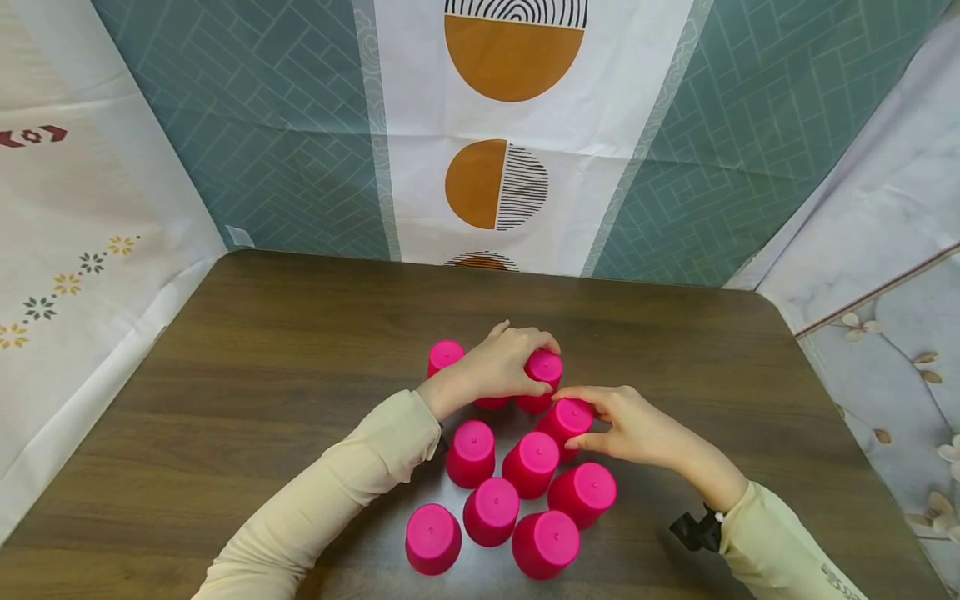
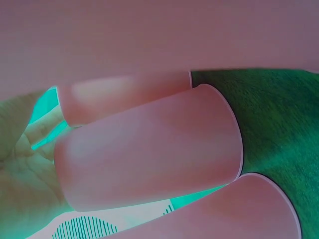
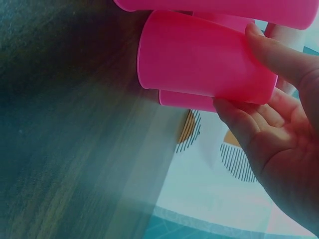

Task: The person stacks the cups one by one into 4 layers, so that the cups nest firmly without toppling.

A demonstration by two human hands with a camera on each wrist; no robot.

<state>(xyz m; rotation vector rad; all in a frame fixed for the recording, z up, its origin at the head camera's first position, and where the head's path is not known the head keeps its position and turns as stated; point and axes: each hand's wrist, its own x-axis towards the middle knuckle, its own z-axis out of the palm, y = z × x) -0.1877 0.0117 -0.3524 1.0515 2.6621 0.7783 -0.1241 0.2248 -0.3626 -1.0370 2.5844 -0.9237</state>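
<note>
Several bright pink cups stand upside down in a close group on the brown table. At the far side of the group, my left hand (image 1: 504, 363) grips a pink cup (image 1: 546, 365) between thumb and fingers. Just nearer and to the right, my right hand (image 1: 633, 425) holds another pink cup (image 1: 574, 415), its thumb and fingers on opposite sides. The right wrist view shows this cup (image 3: 204, 57) pinched near its narrow base, with its wide rim toward the table. Colours are washed out in the left wrist view, where a cup (image 2: 149, 149) fills the middle.
Nearer me stand more upturned cups, among them a front left one (image 1: 432, 539) and a front right one (image 1: 546, 544). Another cup (image 1: 446, 354) shows behind my left wrist, and one is partly hidden under that hand. Patterned cloth (image 1: 637, 167) hangs beyond the table (image 1: 262, 375).
</note>
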